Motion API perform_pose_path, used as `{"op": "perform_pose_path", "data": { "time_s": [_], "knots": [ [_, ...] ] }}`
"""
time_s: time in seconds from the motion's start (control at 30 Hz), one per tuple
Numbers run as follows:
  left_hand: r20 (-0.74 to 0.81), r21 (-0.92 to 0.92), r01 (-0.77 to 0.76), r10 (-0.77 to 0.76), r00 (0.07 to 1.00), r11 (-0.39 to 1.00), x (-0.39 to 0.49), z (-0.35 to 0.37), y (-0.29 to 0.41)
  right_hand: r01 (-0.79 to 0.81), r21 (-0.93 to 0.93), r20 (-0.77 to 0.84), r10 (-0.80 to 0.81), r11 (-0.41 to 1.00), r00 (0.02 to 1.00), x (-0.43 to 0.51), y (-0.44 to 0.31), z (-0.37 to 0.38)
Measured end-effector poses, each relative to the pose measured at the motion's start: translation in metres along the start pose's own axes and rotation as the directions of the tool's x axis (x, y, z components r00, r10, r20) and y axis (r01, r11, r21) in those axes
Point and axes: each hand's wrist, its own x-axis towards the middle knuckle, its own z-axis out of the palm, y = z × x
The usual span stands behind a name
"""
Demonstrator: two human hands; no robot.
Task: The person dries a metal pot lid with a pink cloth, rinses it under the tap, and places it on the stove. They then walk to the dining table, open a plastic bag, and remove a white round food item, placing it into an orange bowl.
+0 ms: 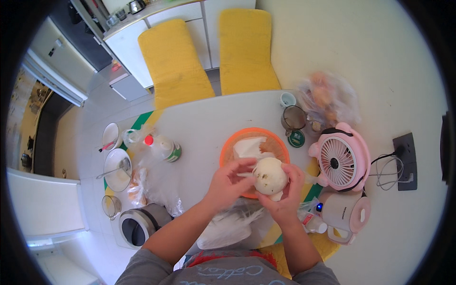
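A round, cream-white food item (271,175) with brown specks is held above an orange basket (224,146); whether it is a bun or a peeled fruit cannot be told. My right hand (290,187) cups it from the right and below. On its other side my left hand (233,178) has its thumb and fingers at the surface, where a pale strip (245,174) shows between them. Pale flaps hang at the item's lower edge. White crumpled sheets or peelings (249,146) lie in the basket, partly hidden behind the item.
A pink fan (338,160) and an electric kettle (342,213) stand at the right, near a wall socket (406,162). Leftward are a red-capped bottle (164,146), bowls (117,169), a glass mug (111,206) and a silver appliance (137,226). A white plastic bag (226,229) lies below my arms.
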Motion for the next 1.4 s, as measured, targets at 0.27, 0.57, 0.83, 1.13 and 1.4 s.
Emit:
{"op": "perform_pose_path", "data": {
  "time_s": [0.27, 0.57, 0.83, 1.13, 1.4],
  "knots": [
    [-0.120, -0.022, -0.008, 0.006, 0.993, 1.000, -0.051, -0.023, 0.031, 0.280, -0.103, 0.222, -0.253, 0.954, 0.942, -0.005, -0.049, 0.018],
    [-0.172, -0.061, -0.059, 0.048, 0.984, 0.996, -0.095, -0.052, 0.013, 0.226, -0.015, 0.306, -0.211, 0.974, 0.928, -0.024, -0.065, 0.042],
    [-0.215, -0.085, -0.078, 0.058, 0.975, 0.993, -0.113, -0.058, 0.009, 0.168, 0.099, 0.325, -0.191, 0.981, 0.926, -0.035, -0.066, 0.050],
    [-0.204, -0.046, -0.080, 0.069, 0.976, 0.996, -0.118, -0.061, 0.008, 0.195, 0.061, 0.341, -0.204, 0.979, 0.918, -0.040, -0.068, 0.051],
    [-0.162, -0.064, -0.044, 0.033, 0.986, 0.997, -0.114, -0.064, 0.000, 0.134, 0.075, 0.325, -0.152, 0.988, 0.933, -0.042, -0.069, 0.050]
  ]
}}
